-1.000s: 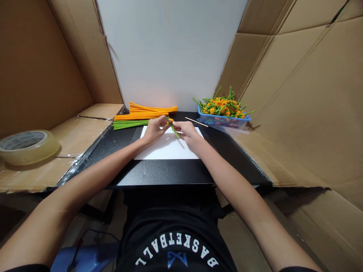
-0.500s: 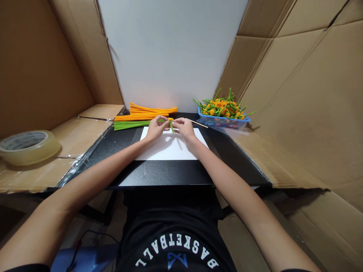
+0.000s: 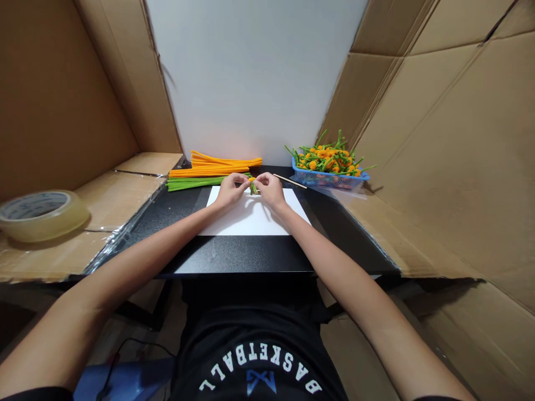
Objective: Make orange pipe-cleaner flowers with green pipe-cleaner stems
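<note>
Above the white sheet (image 3: 246, 220), my left hand (image 3: 232, 189) and my right hand (image 3: 269, 189) pinch a small orange and green piece (image 3: 253, 185) between their fingertips. Its orange part is on top and green ends hang below. Behind my left hand lie orange fuzzy stems (image 3: 217, 171) and, nearer, green fuzzy stems (image 3: 190, 182). A thin stick (image 3: 290, 181) rests just beyond my right hand.
A blue basket (image 3: 330, 179) heaped with orange and green pieces stands at the back right. A roll of clear tape (image 3: 67, 217) lies on cardboard at the left. Cardboard walls rise on both sides of the black table (image 3: 246, 256).
My fingers have shifted slightly around the small piece. Its green ends now look shorter and closer together, and its orange top sits a little lower.
</note>
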`<state>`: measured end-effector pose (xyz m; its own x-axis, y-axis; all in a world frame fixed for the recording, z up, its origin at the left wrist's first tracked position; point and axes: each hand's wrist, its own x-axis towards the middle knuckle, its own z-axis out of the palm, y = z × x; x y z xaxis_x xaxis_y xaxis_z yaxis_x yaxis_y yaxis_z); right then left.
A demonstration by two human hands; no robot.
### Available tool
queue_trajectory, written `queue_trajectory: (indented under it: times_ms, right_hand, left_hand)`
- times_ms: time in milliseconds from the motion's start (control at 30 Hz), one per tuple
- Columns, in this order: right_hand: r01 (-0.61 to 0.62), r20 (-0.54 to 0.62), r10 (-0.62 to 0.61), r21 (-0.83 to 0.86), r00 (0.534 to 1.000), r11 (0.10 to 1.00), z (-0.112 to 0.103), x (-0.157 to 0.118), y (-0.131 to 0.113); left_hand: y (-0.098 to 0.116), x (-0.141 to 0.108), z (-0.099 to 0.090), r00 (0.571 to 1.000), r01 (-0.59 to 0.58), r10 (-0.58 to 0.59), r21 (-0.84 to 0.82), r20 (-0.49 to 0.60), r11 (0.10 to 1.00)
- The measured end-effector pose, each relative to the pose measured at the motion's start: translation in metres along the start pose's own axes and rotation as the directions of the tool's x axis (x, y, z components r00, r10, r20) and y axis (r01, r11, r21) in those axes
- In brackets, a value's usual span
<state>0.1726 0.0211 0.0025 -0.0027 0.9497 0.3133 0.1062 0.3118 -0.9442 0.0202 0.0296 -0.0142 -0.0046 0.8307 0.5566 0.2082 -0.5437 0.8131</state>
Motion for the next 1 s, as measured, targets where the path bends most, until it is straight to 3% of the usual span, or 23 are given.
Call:
queue_trajectory:
  times_ms: [167, 500, 667, 767, 833, 867, 933, 1000]
  right_hand:
    - [-0.125, 0.052, 0.118, 0.179, 0.992, 0.976, 0.002, -0.003, -0.006]
    - [-0.335, 0.143, 0.305, 0.491, 0.941, 0.804, 0.004, -0.013, -0.017]
    - [-0.304, 0.081, 0.299, 0.433, 0.951, 0.849, 0.004, -0.01, -0.018]
    - [-0.264, 0.037, 0.273, 0.413, 0.961, 0.872, 0.004, -0.009, -0.017]
    - [-0.255, 0.034, 0.264, 0.394, 0.964, 0.883, 0.003, -0.008, -0.018]
    - [-0.258, 0.033, 0.266, 0.387, 0.963, 0.885, 0.002, -0.007, -0.018]
    - [-0.267, 0.026, 0.278, 0.381, 0.96, 0.885, 0.0, -0.006, -0.019]
    - [-0.268, 0.021, 0.281, 0.377, 0.959, 0.886, -0.002, -0.005, -0.019]
  left_hand:
    - [0.002, -0.001, 0.001, 0.999, -0.041, 0.042, 0.051, -0.011, 0.998]
    - [0.001, -0.001, 0.003, 0.994, -0.113, 0.113, -0.117, 0.0, 0.987]
    - [-0.001, -0.003, 0.006, 0.999, -0.02, 0.021, 0.023, -0.04, 1.0]
    - [0.005, -0.003, 0.002, 0.988, -0.142, 0.149, 0.178, -0.028, 0.974]
    - [0.012, -0.002, -0.004, 0.944, -0.329, 0.323, 0.311, 0.073, 0.892]
    - [0.016, -0.001, -0.008, 0.9, -0.434, 0.409, 0.377, 0.149, 0.818]
    - [0.023, 0.001, -0.016, 0.786, -0.617, 0.525, 0.463, 0.326, 0.636]
    - [0.028, 0.003, -0.023, 0.674, -0.737, 0.563, 0.484, 0.478, 0.472]
